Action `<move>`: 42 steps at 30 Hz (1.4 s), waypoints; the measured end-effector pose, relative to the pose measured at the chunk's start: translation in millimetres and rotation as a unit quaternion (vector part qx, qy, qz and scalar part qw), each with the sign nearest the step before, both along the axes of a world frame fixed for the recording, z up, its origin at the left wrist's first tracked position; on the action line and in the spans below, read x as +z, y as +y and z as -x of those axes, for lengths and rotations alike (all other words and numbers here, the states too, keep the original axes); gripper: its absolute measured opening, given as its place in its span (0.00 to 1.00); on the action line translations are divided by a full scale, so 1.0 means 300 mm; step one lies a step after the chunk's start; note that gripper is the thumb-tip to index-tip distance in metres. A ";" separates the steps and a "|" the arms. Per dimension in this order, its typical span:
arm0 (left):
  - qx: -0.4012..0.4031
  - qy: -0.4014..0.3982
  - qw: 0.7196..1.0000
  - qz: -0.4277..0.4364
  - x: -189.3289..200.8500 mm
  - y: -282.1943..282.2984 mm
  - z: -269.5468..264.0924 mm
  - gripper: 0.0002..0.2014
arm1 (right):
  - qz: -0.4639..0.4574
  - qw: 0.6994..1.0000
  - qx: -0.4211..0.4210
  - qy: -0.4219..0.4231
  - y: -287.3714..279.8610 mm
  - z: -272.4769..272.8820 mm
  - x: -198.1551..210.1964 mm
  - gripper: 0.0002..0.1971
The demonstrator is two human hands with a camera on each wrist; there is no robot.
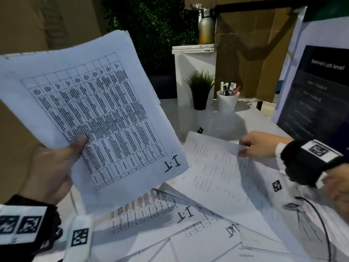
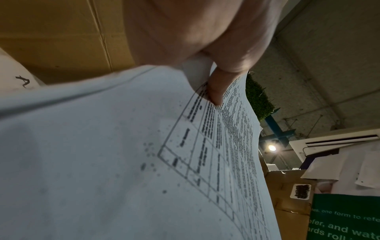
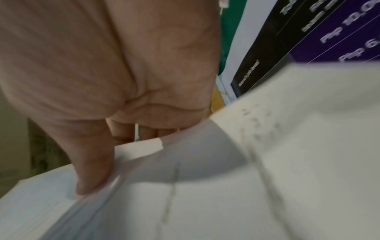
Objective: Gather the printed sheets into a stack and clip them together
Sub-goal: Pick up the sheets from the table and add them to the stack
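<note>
— Where are the printed sheets?

— Some are up in the air: the left hand (image 1: 49, 167) grips a gathered bundle (image 1: 98, 114), thumb (image 2: 216, 91) pressed on the top page's table, marked "I.T".

— And the right hand (image 1: 258, 143)?

— It pinches the far edge of a loose sheet (image 1: 213, 167), lifting that edge off the bench (image 1: 251, 118). More loose pages (image 1: 170, 214) lie scattered below, near a potted plant (image 1: 201, 89) and pen cup (image 1: 227, 100).
</note>
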State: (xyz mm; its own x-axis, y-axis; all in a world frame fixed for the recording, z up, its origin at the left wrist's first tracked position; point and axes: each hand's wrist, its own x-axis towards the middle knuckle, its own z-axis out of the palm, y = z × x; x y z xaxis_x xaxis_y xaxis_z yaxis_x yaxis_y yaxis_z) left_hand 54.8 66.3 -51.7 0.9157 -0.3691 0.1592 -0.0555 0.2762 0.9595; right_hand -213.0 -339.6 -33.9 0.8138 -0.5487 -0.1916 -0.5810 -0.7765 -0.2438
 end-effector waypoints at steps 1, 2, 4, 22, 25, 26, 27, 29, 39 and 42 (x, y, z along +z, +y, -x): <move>-0.019 0.000 1.000 -0.010 0.031 -0.003 0.021 0.33 | 0.013 1.000 0.002 0.014 0.012 -0.028 -0.022 0.13; -0.008 0.005 1.000 -0.017 0.047 -0.008 0.022 0.39 | 0.028 0.999 0.008 0.032 0.031 -0.052 -0.037 0.15; 0.005 -0.001 1.000 0.000 0.085 -0.011 0.039 0.42 | 0.035 0.998 0.017 0.051 0.068 -0.083 -0.054 0.13; -0.113 0.095 0.985 0.083 0.115 -0.154 0.214 0.19 | -0.297 0.836 -0.026 -0.461 0.182 -0.052 0.135 0.09; -0.121 0.111 0.984 0.069 0.126 -0.207 0.245 0.24 | -0.402 0.752 -0.012 -0.522 0.261 -0.084 0.146 0.11; -0.123 0.114 0.984 0.064 0.130 -0.220 0.252 0.26 | -0.420 0.739 -0.001 -0.526 0.281 -0.095 0.144 0.11; -0.120 0.116 0.984 0.059 0.131 -0.228 0.254 0.28 | -0.430 0.731 0.006 -0.530 0.300 -0.105 0.140 0.11; -0.100 0.110 0.987 0.052 0.138 -0.239 0.257 0.29 | -0.453 0.717 0.011 -0.529 0.331 -0.116 0.138 0.17; 0.018 -0.138 0.989 0.047 0.142 -0.159 0.270 0.27 | -0.456 0.701 0.098 -0.540 0.462 -0.204 0.122 0.20; 0.009 -0.163 0.987 -0.005 0.088 -0.105 0.260 0.19 | -0.467 0.708 0.094 -0.521 0.492 -0.207 0.041 0.22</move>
State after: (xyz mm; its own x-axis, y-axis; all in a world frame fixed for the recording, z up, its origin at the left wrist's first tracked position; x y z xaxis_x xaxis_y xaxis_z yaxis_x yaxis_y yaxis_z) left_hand -23.2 34.8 -25.2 0.8228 -0.3562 0.4428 -0.3662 0.2636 0.8924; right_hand -150.9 -191.8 -21.5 0.8217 -0.4423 0.3595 0.3850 -0.0344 -0.9223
